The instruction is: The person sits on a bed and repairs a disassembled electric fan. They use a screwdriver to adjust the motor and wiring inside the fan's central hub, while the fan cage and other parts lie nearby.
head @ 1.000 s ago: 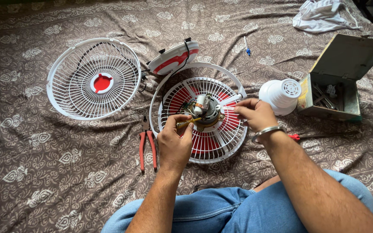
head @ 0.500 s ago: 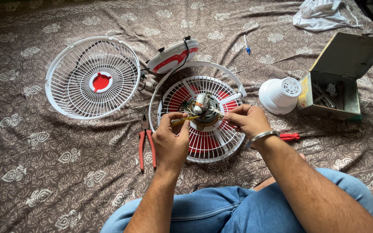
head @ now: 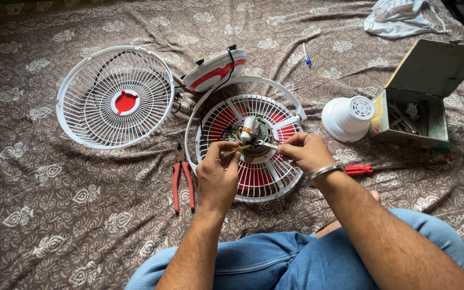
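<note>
A white rear fan grille with red blades (head: 243, 185) lies flat on the patterned cloth, its bare motor (head: 252, 133) sticking up at the centre. My left hand (head: 217, 173) grips a small yellow-handled tool (head: 236, 150) whose tip points at the motor. My right hand (head: 306, 152), a metal bangle on its wrist, pinches a thin metal piece (head: 268, 144) against the motor's right side. Both hands rest over the grille's near half.
A separate white front grille (head: 115, 96) lies at left, a white-and-red fan base (head: 214, 69) behind. Red-handled pliers (head: 181, 180) lie left of my hand, a red screwdriver (head: 361, 169) right. A white motor cover (head: 348, 116), an open metal toolbox (head: 420, 96) and a white cloth (head: 401, 19) sit at right.
Both hands have shifted slightly on the motor: the right hand drew closer to it and the left hand's tool now points at it. The view has moved a little.
</note>
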